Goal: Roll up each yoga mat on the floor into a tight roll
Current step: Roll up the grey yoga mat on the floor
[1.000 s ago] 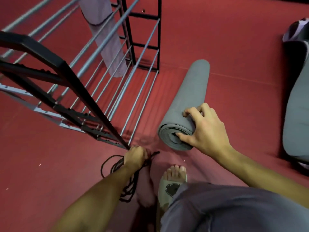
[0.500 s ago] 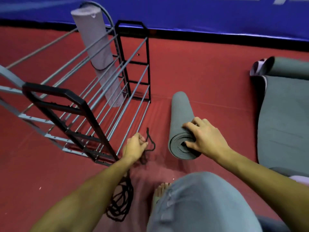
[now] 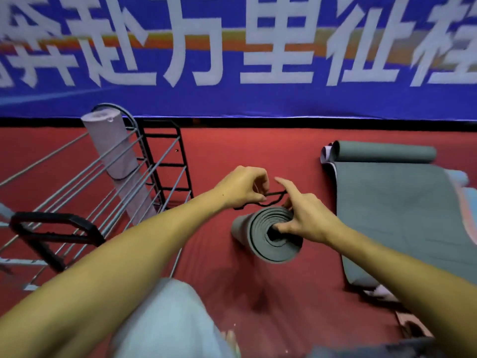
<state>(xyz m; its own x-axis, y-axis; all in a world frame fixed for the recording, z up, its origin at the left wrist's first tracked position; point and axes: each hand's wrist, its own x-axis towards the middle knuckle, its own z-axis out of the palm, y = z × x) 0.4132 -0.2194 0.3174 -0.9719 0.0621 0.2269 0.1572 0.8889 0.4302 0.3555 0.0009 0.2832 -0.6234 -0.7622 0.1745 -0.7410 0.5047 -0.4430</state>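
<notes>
Since half a second ago the rolled grey mat [image 3: 271, 236] has come up off the red floor [image 3: 232, 156] and now stands on end, spiral end facing the camera, and the view has tipped up so the blue banner [image 3: 232, 99] with big white characters fills the top. Right hand [image 3: 307, 218] grips the mat's top rim, thumb tucked into the hollow core, index finger sticking out straight. Left hand [image 3: 242, 187] has lifted too, fingers curled and pinching a black strap [image 3: 271, 198] that stretches across to just above the roll, right by the right hand's fingers. Over on the right a second grey mat [image 3: 400, 210] lies mostly flat on the floor with only its far end rolled. On the left is a metal rack [image 3: 144, 177] with a pale rolled mat [image 3: 116, 151] leaning upright against it.
</notes>
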